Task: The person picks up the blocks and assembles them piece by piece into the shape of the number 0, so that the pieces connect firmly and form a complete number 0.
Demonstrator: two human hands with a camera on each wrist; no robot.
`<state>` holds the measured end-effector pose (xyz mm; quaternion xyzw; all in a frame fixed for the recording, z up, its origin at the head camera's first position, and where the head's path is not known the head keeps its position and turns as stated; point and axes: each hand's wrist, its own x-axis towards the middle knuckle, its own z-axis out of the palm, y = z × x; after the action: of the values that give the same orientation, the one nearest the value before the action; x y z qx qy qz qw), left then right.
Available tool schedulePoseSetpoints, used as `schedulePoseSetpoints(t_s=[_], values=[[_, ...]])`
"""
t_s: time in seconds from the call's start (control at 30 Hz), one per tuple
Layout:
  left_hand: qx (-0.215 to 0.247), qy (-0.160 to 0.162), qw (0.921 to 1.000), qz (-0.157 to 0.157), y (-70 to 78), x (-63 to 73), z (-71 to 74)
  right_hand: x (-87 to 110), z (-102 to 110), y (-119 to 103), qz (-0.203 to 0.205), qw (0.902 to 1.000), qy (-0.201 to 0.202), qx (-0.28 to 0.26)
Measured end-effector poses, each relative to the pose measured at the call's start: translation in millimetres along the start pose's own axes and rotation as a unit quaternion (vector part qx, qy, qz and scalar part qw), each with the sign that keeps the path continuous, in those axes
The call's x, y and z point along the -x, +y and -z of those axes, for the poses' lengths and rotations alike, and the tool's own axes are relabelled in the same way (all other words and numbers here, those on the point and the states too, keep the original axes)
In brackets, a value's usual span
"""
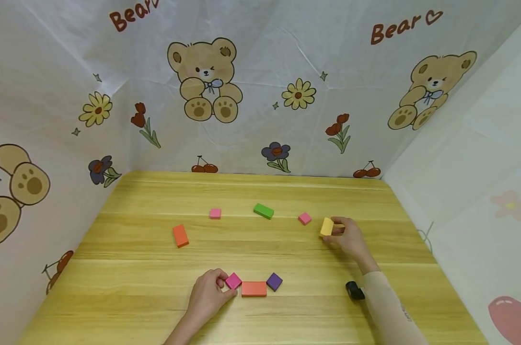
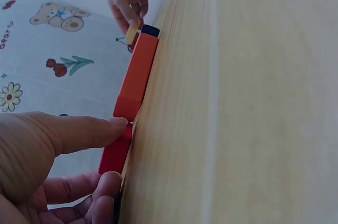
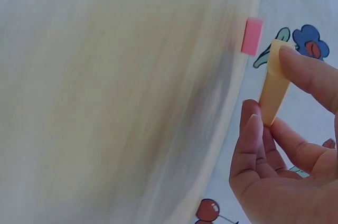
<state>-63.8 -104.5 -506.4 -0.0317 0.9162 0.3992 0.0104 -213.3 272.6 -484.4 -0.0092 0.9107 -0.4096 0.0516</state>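
My left hand (image 1: 207, 294) pinches a magenta block (image 1: 233, 281) between thumb and fingers on the tabletop. One corner of it meets or nearly meets the left end of an orange-red block (image 1: 254, 289). At that block's other end stands a purple block (image 1: 274, 281), turned cornerwise. Farther off on the right, my right hand (image 1: 350, 239) grips a yellow block (image 1: 327, 227) by its ends; in the right wrist view the yellow block (image 3: 274, 84) appears held up off the wood. A small pink block (image 1: 305, 218) lies just left of it.
Along the back of the wooden table (image 1: 135, 287) lie a green block (image 1: 263, 211), another pink block (image 1: 215, 213) and an orange block (image 1: 180, 235). A small black object (image 1: 354, 290) sits beside the right sleeve. A bear-print cloth (image 1: 251, 134) hangs behind the table.
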Motion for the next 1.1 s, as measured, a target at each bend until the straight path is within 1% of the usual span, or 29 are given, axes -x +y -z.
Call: schedulePoseSetpoints(t_s=[0.17,0.4,0.63,0.9,1.1], values=[[-0.002,0.002,1.0000,-0.003,-0.5,-0.2,-0.3,3.2,-4,-7,0.010,0.9999,0.002,0.008],[-0.001,0.003,1.0000,-0.004,0.1,0.0,0.1,11.4,-10,-20,0.038,0.9993,0.002,0.008],[0.003,0.001,1.0000,-0.006,0.1,-0.2,-0.2,17.4,-21,-30,0.055,0.9984,-0.006,0.009],[0.006,0.003,1.0000,0.002,-0.7,-1.0,-1.3,26.3,-32,-40,0.087,0.9961,-0.006,0.005],[0.005,0.000,1.0000,-0.002,-0.9,-0.2,-0.7,32.7,-42,-48,0.095,0.9954,-0.013,0.000]])
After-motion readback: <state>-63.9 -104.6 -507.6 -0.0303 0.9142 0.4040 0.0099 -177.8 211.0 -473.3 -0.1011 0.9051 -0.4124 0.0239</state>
